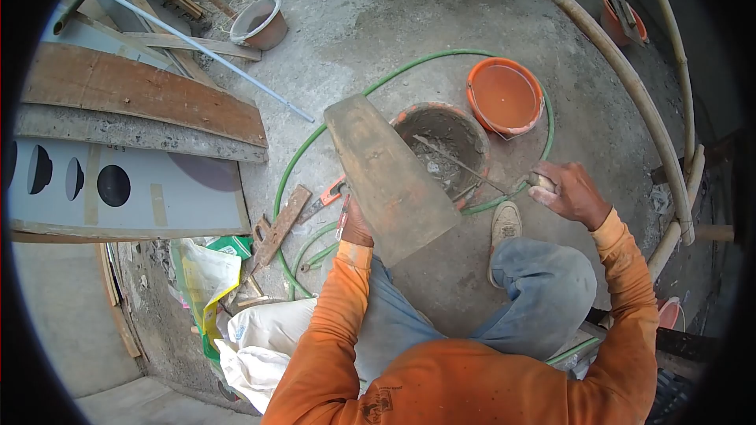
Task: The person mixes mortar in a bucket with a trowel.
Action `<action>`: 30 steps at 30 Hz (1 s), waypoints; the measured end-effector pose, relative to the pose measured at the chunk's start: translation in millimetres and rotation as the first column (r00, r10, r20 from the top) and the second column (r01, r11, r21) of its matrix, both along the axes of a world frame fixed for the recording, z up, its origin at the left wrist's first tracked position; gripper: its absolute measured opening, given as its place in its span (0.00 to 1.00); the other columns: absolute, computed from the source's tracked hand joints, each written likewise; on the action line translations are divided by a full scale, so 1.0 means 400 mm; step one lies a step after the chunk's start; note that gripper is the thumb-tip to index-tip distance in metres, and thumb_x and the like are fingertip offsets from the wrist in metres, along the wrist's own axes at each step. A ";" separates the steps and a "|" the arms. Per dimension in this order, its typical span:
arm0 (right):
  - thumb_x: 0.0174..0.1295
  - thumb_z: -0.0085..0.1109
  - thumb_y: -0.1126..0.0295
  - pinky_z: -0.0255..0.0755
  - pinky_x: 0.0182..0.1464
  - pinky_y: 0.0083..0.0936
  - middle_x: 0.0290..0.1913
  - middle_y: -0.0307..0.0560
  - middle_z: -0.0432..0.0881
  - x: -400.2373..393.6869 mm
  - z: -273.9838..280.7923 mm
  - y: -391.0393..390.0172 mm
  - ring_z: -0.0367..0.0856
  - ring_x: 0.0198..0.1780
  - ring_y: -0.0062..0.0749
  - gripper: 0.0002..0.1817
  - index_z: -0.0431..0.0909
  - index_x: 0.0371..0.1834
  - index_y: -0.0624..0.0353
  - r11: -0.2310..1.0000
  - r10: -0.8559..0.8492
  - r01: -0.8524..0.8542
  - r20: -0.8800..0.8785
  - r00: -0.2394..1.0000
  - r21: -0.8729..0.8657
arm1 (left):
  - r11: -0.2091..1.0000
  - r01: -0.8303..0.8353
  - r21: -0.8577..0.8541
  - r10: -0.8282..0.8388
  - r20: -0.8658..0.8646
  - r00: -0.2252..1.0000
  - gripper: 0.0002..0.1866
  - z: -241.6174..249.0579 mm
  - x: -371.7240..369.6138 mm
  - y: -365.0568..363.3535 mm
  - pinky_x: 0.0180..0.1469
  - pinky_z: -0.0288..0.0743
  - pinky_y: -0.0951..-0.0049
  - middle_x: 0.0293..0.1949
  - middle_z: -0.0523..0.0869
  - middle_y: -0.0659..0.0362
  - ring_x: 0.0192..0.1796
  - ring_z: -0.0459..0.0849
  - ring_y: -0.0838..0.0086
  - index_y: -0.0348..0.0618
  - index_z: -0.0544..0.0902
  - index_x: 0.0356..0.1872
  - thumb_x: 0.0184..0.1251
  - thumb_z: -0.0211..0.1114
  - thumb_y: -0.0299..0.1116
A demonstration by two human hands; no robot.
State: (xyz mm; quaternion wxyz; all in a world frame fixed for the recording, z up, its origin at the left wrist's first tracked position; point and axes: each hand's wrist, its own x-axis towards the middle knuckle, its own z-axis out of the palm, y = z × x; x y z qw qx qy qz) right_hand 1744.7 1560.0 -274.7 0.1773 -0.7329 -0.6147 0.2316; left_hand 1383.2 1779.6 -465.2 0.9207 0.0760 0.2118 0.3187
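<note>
My left hand (357, 224) is closed on the left edge of a flat, grey-brown rectangular slab (391, 181), which is tilted over my legs. Its fingers are partly hidden under the slab, and a thin red and white piece (342, 217) shows beside them. My right hand (573, 195) grips the pale handle of a trowel (465, 165). The trowel's narrow metal part reaches left into a bucket of wet grey mortar (443, 145). The slab covers part of that bucket's left side.
An orange bucket of brownish liquid (504, 97) stands beside the mortar bucket. A green hose (298, 159) loops around both. An orange-handled saw (321, 201) lies left of the slab. Boards (142, 94) are stacked at left, bamboo poles (606, 55) at right. Another bucket (260, 24) stands farther back.
</note>
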 end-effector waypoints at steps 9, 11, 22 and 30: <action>0.62 0.67 0.51 0.78 0.33 0.41 0.29 0.44 0.79 -0.074 0.063 0.001 0.85 0.31 0.45 0.20 0.80 0.50 0.49 0.912 0.361 -0.410 0.428 0.829 0.025 | 0.791 0.186 0.583 0.220 -0.554 0.803 0.29 -0.208 -0.032 -0.023 0.68 0.75 0.50 0.64 0.79 0.47 0.63 0.81 0.57 0.34 0.72 0.68 0.75 0.61 0.44; 0.63 0.66 0.50 0.78 0.32 0.40 0.29 0.44 0.79 -0.079 0.070 0.016 0.86 0.31 0.44 0.19 0.79 0.49 0.49 0.912 0.362 -0.411 0.462 0.809 0.005 | 0.705 0.260 0.660 0.247 -0.572 0.782 0.28 -0.186 -0.124 -0.078 0.68 0.75 0.52 0.64 0.79 0.47 0.63 0.81 0.57 0.34 0.72 0.68 0.75 0.61 0.43; 0.67 0.63 0.52 0.76 0.37 0.46 0.32 0.49 0.84 -0.001 -0.021 0.170 0.86 0.35 0.49 0.19 0.76 0.50 0.54 0.995 0.047 -0.079 0.390 0.920 0.065 | 0.058 0.632 0.772 0.429 -0.591 0.683 0.27 0.010 -0.093 -0.147 0.68 0.74 0.60 0.63 0.80 0.47 0.63 0.81 0.59 0.32 0.72 0.67 0.73 0.62 0.37; 0.66 0.64 0.58 0.77 0.42 0.47 0.34 0.56 0.86 0.055 -0.031 0.094 0.85 0.35 0.56 0.17 0.80 0.50 0.57 0.991 -0.121 0.105 0.228 0.966 0.081 | 0.331 0.658 0.676 0.314 -0.737 0.599 0.31 0.296 0.019 -0.054 0.67 0.71 0.63 0.65 0.78 0.46 0.66 0.77 0.56 0.32 0.73 0.65 0.62 0.71 0.32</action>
